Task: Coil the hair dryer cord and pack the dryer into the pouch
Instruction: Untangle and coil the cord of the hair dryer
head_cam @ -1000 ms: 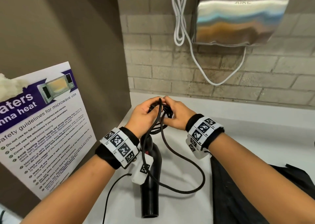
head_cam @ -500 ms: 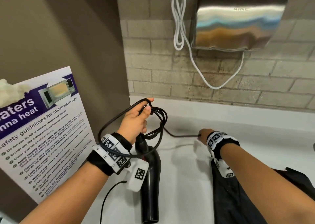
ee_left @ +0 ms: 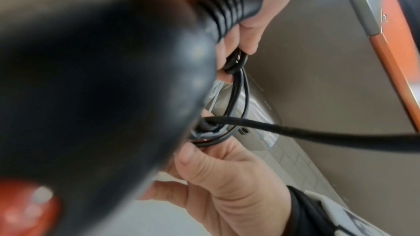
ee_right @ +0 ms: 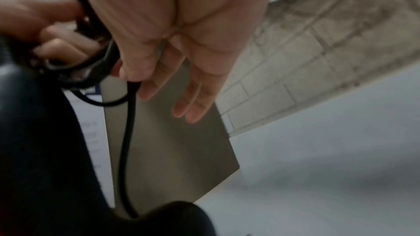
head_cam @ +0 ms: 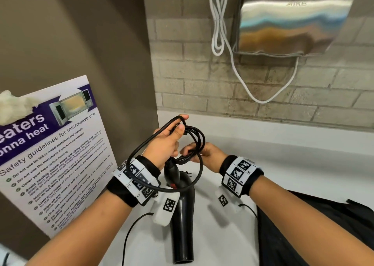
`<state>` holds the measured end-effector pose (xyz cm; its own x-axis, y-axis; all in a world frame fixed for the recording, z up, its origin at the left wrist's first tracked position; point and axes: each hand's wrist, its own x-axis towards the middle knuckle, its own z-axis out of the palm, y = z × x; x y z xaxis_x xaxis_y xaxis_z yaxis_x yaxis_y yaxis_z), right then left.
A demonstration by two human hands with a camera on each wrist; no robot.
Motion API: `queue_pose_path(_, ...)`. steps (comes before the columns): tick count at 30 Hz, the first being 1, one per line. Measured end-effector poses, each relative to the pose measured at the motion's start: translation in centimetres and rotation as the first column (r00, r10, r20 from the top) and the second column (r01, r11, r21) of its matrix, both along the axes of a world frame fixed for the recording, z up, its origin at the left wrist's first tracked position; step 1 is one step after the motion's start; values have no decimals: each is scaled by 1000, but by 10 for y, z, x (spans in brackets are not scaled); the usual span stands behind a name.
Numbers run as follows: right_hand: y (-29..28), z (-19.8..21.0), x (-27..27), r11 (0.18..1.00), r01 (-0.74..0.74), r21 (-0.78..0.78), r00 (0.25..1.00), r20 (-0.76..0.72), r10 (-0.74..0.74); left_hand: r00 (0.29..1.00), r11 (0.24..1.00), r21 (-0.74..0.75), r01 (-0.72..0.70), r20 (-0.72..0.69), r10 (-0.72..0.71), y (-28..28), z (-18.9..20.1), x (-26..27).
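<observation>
Poster (head_cam: 50, 144), microwave safety guidelines, leaning against the brown wall at far left; no part in the task.

Left hand (head_cam: 166, 144), raised above the desk (head_cam: 283, 154), fingers and thumb curled round the gathered loops of the cord (head_cam: 194, 144), pinching them at the top, presumably so the turns stay stacked while more are added. One wide loop sags over the left wristband.

Hair dryer (head_cam: 182, 215), black, red switch on its handle, hanging barrel-down from the cord end beneath the left hand, over the white desk. The left wrist view shows the ribbed strain relief (ee_left: 229, 6) tucked against the palm.

Right hand (head_cam: 204, 152), just beside the left, thumb and forefinger pinching a strand at the lower side of the coil, the remaining fingers straight, apparently feeding or steadying the next turn. The plug prongs seem to show just behind the dryer handle, so coiling looks almost finished.

Pouch (head_cam: 313, 225), black fabric, lying flat on the desk at lower right under the right forearm, not yet opened; dryer still outside it.

Wall hand dryer (head_cam: 293, 20), steel, with a white cable, upper right.
</observation>
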<state>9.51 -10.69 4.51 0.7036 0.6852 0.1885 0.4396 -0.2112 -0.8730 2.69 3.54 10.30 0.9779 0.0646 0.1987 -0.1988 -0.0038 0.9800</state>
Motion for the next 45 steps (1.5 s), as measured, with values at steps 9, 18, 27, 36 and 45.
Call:
queue_pose_path(9, -19, 18, 44, 828, 559, -32, 791, 322, -521, 1000, 999, -32, -12, -7, 12, -4, 2, 2)
queue_pose_path(18, -57, -11, 63, 594, 516, -617, 855, 413, -314, 998, 1000, 1, -19, 53, 19, -12, 5, 0)
queue_pose_path(27, -31, 14, -4, 952, 266, -150, 891, 414, -184, 998, 999, 1, -37, 60, 37, -18, 3, 5)
queue_pose_path(36, -55, 8, 70, 677, 736, 29, 677, -29, -735, 996, 997, -5, -81, 33, 81, -12, 5, -1)
queue_pose_path(45, -40, 2, 15, 842, 254, -475, 934, 345, -87, 998, 998, 14, -60, 25, 60, -8, 5, -1)
